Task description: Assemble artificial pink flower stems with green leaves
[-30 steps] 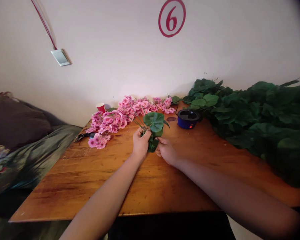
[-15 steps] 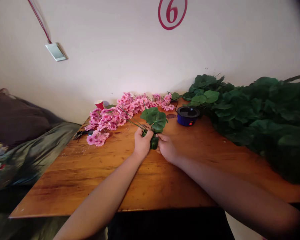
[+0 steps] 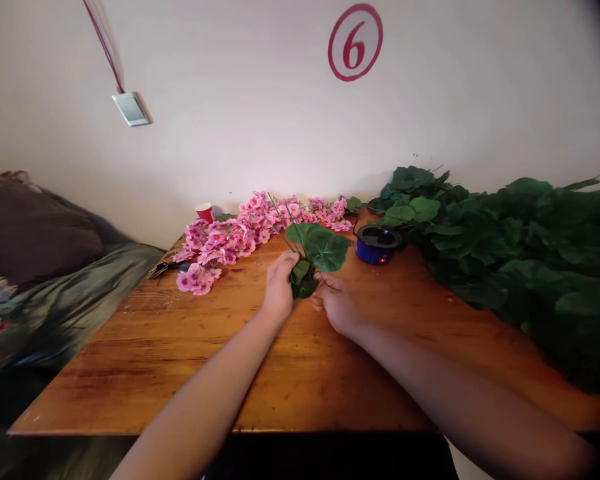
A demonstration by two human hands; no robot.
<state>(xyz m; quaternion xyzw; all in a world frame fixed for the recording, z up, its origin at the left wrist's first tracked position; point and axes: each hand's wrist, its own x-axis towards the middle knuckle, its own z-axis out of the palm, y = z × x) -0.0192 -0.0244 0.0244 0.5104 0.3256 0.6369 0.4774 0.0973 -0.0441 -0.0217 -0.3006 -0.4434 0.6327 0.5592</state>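
Over the middle of the wooden table, my left hand [image 3: 280, 285] is closed around a bunch of green leaves [image 3: 325, 248], whose thin stems stick up to the upper left. My right hand [image 3: 334, 301] is at the bunch's right side, its fingers pinched on a leaf or stem there; the fingertips are partly hidden. One broad round leaf spreads above both hands, and smaller darker leaves hang between them. Behind the hands, pink flowers [image 3: 230, 239] lie in a long heap.
A blue pot [image 3: 377, 245] with a red light stands right of the hands. A large heap of green leaves [image 3: 510, 247] covers the table's right side. At the back left are a red cup [image 3: 205, 213] and a dark tool [image 3: 166, 268]. The wooden table [image 3: 180, 373] ends near my body.
The leaf bunch has turned in my hands: its stems now point more steeply up and the broad leaf faces me, further right. The camera view has tilted up slightly.
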